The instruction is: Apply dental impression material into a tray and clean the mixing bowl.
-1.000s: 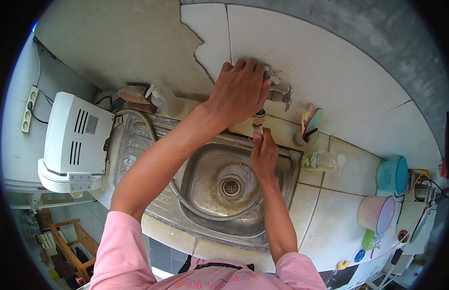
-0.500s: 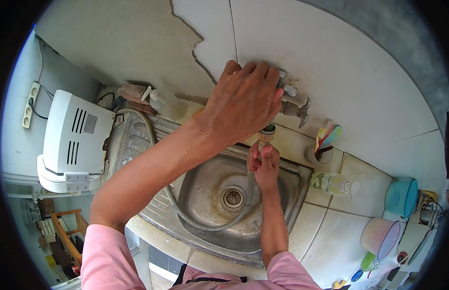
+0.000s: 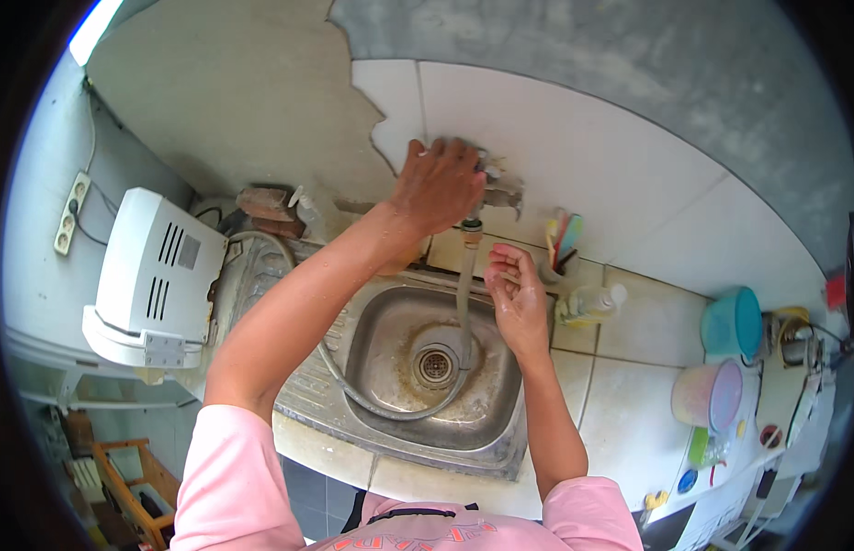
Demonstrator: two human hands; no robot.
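Note:
A wall tap [image 3: 500, 199] with a metal handle stands over the sink, partly hidden by my left hand [image 3: 436, 188]. That hand is wet, with its fingers bent over the tap body. From the spout hangs a grey hose [image 3: 464, 303], joined by a yellowish connector [image 3: 471, 234]. The hose drops into the steel sink [image 3: 399, 312], curves past the drain [image 3: 435, 366] and loops off to the left. My right hand [image 3: 519, 298] is raised just right of the hose, not touching it. Its fingers are loosely curled and apart, with nothing held.
Left of the sink's ribbed drainboard stands a white slotted appliance [image 3: 156, 280]. Bricks [image 3: 268, 209] and a pump bottle [image 3: 307, 213] sit at the back. To the right are a clear bottle [image 3: 589, 305], a cup of brushes [image 3: 557, 262], a teal tub [image 3: 732, 321] and a pinkish tub [image 3: 707, 395].
My right hand has let go of the hose below its connector and moved slightly right, its fingers opening. My left hand stays at the tap. The whole view has shifted.

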